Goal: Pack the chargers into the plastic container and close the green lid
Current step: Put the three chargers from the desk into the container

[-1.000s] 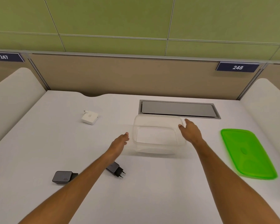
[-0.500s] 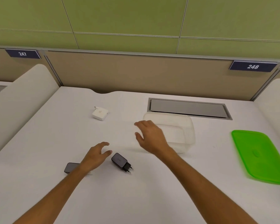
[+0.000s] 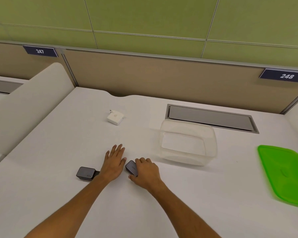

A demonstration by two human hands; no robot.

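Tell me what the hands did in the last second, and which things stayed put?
The right hand left the clear plastic container, swung towards the person and closed its fingers over the dark charger with prongs. The left hand pulled back from the container to lie flat beside it. The white square charger, the second dark charger, the container and the green lid did not move.

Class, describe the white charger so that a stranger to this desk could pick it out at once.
Start from the white desk and find the clear plastic container. To its left, farther back, lies the white charger. It alone is white and beyond both hands; the two dark chargers lie near them.
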